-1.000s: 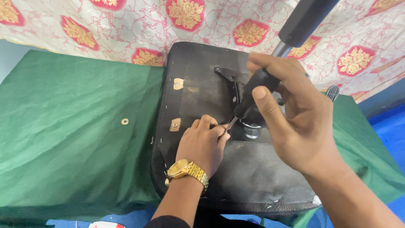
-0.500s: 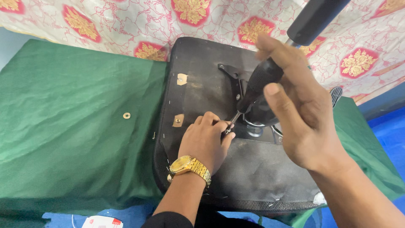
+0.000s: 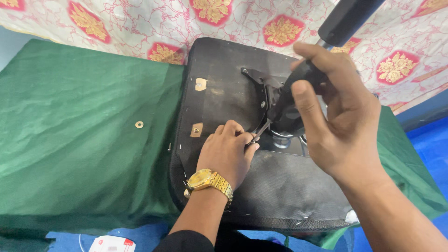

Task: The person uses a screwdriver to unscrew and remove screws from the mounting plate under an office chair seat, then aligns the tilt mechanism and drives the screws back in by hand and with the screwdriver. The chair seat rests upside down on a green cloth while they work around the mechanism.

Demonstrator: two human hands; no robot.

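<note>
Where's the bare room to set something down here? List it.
Free: the green cloth left of the upturned black seat base, bare except one small brass washer. Crowded: the seat's middle, where the left hand and right hand work a black-handled screwdriver.

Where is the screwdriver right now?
In the head view, right of centre: the right hand grips the screwdriver, tip by the left hand on the black seat base.

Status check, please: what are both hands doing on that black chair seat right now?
Right hand grips screwdriver. Left hand pinches its tip at metal plate on upturned seat. Nothing blocking.
</note>
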